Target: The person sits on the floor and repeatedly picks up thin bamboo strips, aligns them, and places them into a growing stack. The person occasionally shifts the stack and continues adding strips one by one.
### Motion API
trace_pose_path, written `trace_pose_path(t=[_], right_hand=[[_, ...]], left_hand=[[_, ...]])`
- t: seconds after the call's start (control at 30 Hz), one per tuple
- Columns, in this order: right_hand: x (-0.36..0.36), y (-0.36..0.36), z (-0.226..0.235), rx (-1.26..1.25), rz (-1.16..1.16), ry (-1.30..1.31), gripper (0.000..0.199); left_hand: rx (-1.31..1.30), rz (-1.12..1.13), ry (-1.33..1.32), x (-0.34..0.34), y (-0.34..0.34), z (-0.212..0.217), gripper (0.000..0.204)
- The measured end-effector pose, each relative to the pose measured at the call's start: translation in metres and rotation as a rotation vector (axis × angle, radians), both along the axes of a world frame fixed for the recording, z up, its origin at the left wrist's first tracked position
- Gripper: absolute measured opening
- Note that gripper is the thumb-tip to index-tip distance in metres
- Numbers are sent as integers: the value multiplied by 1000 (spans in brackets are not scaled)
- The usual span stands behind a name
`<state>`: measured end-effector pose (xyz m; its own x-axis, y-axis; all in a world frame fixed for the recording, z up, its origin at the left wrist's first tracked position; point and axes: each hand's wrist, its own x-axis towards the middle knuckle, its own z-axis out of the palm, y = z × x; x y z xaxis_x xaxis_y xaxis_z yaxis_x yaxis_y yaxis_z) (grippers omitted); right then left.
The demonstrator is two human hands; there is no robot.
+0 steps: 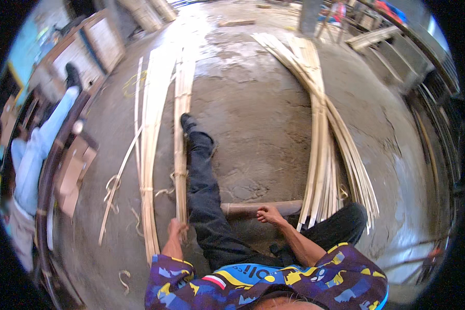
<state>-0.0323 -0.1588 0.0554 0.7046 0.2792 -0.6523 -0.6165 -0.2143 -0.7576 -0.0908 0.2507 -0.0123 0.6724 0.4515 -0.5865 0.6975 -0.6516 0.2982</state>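
My left hand (176, 228) is at the near end of a narrow bundle of pale bamboo strips (180, 170). Motion blurs its fingers, and whether they grip the strips cannot be made out. That bundle runs away from me along the outside of my stretched left leg. My right hand (269, 214) hangs over a brown bamboo pole (237, 209), its fingers curled in with nothing visible in them. Left of the narrow bundle lies a wider bundle of strips (148, 155). To my right, a large pile of strips (319, 134) fans out toward my bent right leg.
A loose strip (120, 178) and curled shavings (124, 281) lie on the floor at left. Another person's leg (46, 134) extends beside a dark pole and a cardboard piece (75, 173). Wooden boards (374, 37) and grey blocks (398, 59) stand at the far right.
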Motion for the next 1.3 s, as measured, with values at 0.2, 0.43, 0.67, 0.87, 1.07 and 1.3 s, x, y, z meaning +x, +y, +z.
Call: trace_pose_path(t=[0.2, 0.43, 0.67, 0.87, 1.07, 1.3], right_hand=[[5, 9, 10, 20, 43, -144, 26], [19, 41, 52, 79, -10, -373, 24], [28, 29, 117, 579, -112, -176, 41], [9, -18, 145, 265, -69, -215, 26], [-20, -31, 170, -553, 226, -708, 46], [-16, -51, 206, -796, 524, -1110, 24]], left_hand=[[-1055, 178, -356, -5, 31, 104, 19], [-958, 154, -515, 13, -43, 269, 26], [-1151, 72, -660, 4, -253, 246, 32], [-1167, -529, -103, -4, -288, 214, 49], [-1230, 151, -312, 56, -287, 196, 37], [-1687, 483, -346, 62, -320, 177, 41]])
